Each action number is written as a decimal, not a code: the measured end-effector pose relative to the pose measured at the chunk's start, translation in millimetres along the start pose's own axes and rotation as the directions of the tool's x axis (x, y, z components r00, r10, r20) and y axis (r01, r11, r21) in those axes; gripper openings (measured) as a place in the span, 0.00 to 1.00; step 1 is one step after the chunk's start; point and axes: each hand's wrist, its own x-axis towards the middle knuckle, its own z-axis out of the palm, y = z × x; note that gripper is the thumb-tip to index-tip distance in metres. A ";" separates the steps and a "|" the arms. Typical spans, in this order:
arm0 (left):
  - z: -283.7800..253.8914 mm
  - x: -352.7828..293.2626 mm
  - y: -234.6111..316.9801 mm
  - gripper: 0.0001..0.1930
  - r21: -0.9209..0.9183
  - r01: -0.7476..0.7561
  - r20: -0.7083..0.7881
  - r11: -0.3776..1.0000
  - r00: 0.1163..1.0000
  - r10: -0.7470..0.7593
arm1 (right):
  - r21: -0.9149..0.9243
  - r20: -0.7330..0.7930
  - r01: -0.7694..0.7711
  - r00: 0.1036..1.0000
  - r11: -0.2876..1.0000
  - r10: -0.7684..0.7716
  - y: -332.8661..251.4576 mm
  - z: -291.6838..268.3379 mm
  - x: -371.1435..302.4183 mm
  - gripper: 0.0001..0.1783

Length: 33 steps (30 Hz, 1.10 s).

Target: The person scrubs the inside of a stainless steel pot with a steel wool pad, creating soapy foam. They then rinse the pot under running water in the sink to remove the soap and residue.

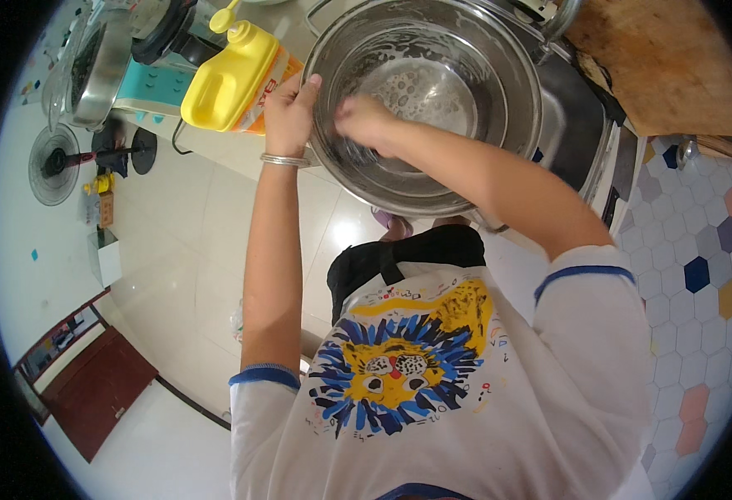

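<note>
A large, wide stainless steel pot with loop handles stands tilted at the counter's edge, with soap suds over its inner wall and bottom. My left hand grips the left side of its rim, thumb on top and fingers down the outside. Inside the pot, my right hand presses against the left inner wall with its fingers curled. Motion blurs that hand, and whatever lies under its fingers is hidden.
Left of the pot stands a yellow detergent jug with a pump top. Beyond it are a teal box and a steel pot with a glass lid. A sink and a wooden board lie to the right.
</note>
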 end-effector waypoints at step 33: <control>22.7 -88.7 0.5 0.14 -0.347 -0.054 -0.269 0.936 0.962 -0.044 | -0.197 -0.043 0.053 0.997 0.979 -0.063 1.0 14.3 -15.0 0.04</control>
